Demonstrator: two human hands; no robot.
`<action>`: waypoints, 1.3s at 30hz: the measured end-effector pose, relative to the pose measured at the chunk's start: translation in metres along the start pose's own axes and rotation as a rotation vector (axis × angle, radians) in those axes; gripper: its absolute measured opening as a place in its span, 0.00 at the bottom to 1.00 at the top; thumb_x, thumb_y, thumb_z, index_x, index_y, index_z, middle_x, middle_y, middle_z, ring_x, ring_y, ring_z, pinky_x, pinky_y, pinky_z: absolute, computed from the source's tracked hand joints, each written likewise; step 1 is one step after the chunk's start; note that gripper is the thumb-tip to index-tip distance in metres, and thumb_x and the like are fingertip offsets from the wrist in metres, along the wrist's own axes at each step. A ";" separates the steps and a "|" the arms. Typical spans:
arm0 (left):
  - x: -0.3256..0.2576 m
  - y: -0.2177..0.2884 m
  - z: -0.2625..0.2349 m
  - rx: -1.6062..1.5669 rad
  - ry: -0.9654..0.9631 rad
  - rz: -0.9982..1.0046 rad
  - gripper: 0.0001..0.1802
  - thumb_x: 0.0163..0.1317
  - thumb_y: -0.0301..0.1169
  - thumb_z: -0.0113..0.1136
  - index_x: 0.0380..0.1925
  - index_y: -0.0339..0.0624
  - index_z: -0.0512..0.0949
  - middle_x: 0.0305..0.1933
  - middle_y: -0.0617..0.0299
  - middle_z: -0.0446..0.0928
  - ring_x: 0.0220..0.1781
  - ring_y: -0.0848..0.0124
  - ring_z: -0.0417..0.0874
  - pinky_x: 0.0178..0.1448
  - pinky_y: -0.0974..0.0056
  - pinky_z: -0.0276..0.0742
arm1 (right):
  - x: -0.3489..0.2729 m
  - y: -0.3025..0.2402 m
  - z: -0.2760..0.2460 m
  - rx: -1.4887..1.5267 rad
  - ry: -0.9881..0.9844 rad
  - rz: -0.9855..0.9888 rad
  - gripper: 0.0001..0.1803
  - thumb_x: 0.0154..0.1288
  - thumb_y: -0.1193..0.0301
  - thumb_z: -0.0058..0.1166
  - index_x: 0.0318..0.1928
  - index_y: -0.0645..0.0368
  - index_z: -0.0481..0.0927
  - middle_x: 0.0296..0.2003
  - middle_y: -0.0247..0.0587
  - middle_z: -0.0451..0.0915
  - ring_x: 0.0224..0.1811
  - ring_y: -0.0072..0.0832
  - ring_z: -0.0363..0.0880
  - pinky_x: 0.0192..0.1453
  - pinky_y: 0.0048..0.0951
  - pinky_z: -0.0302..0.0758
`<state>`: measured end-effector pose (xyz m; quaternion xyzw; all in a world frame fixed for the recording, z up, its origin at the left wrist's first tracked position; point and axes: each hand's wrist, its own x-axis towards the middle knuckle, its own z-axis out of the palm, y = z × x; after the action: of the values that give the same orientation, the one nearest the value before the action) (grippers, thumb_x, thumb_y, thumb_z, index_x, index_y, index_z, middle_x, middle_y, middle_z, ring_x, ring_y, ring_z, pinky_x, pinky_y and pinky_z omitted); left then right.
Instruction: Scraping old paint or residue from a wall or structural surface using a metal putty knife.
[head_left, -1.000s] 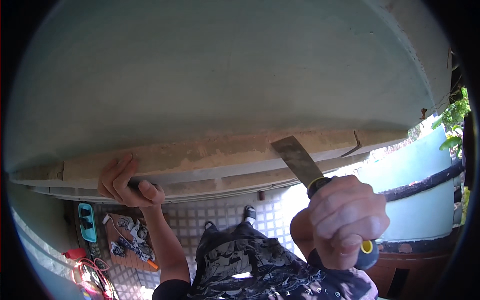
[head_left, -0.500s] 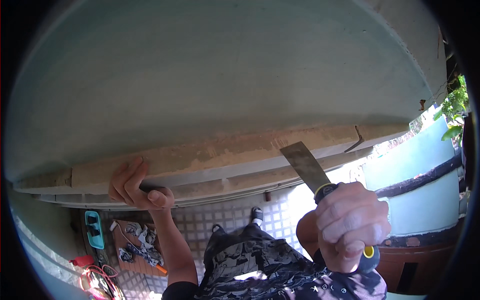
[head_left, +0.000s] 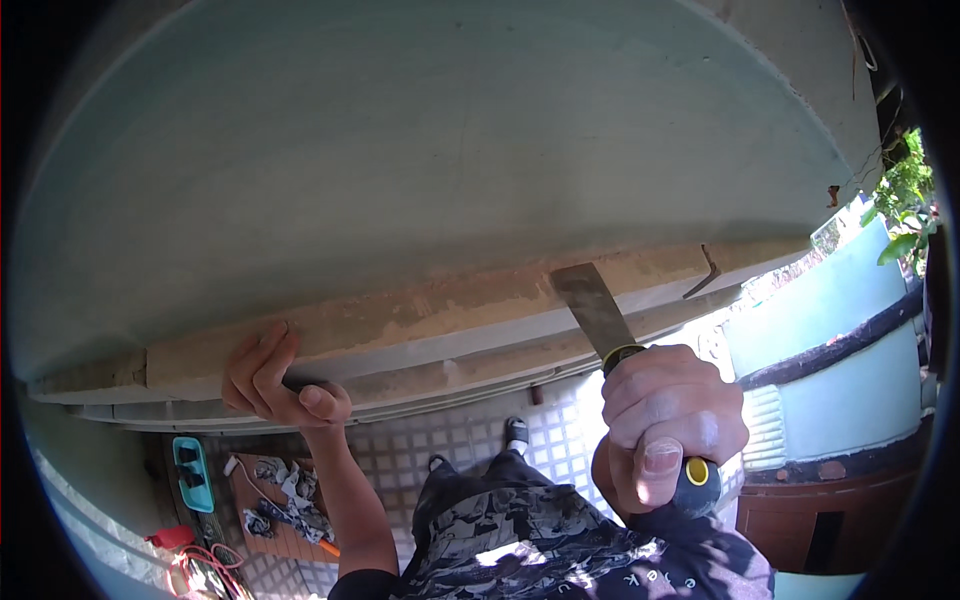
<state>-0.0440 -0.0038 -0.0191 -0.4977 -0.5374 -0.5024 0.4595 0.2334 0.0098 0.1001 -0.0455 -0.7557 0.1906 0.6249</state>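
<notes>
In my closed right hand [head_left: 672, 410] is a putty knife [head_left: 594, 308] with a wide metal blade and a black and yellow handle. Its blade tip lies against the bare, patchy face of a long ledge [head_left: 440, 312], below the pale green wall [head_left: 440, 150]. Further left, my left hand [head_left: 278, 382] is curled over the same ledge, fingertips on its face and thumb below. A dark patch shows between thumb and fingers; I cannot tell what it is.
Below stand a turquoise tray [head_left: 193, 475] and a small brown table [head_left: 248, 488] with crumpled cloths [head_left: 295, 495]. A red item with hose [head_left: 205, 560] sits at lower left. A bent metal piece [head_left: 708, 272] sticks out of the ledge at right. Leaves [head_left: 905, 200] hang beyond.
My right hand and the putty knife have moved left and slightly up, so the blade stands higher on the ledge. My left hand keeps its place on the ledge.
</notes>
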 end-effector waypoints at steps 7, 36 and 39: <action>0.000 -0.001 -0.006 -0.002 -0.005 0.012 0.28 0.73 0.48 0.29 0.36 0.46 0.79 0.39 0.66 0.82 0.47 0.63 0.75 0.58 0.57 0.65 | 0.002 0.001 -0.004 0.070 -0.001 -0.012 0.15 0.69 0.73 0.47 0.22 0.54 0.64 0.12 0.30 0.67 0.08 0.23 0.65 0.12 0.25 0.64; -0.003 -0.010 -0.010 0.015 -0.025 0.003 0.26 0.72 0.48 0.32 0.36 0.48 0.80 0.40 0.67 0.83 0.48 0.64 0.76 0.58 0.58 0.61 | 0.007 -0.003 -0.005 0.238 -0.138 -0.063 0.11 0.61 0.80 0.43 0.22 0.56 0.64 0.11 0.31 0.65 0.08 0.22 0.63 0.11 0.23 0.58; 0.000 0.001 -0.009 -0.019 -0.041 -0.022 0.25 0.71 0.48 0.32 0.36 0.48 0.80 0.41 0.67 0.83 0.48 0.64 0.76 0.58 0.58 0.61 | 0.008 -0.006 -0.003 0.113 0.022 0.020 0.16 0.67 0.73 0.48 0.20 0.57 0.66 0.11 0.31 0.66 0.09 0.23 0.65 0.13 0.24 0.62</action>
<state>-0.0427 -0.0128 -0.0179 -0.5063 -0.5476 -0.5021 0.4380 0.2353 0.0076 0.1099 -0.0196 -0.7362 0.2388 0.6329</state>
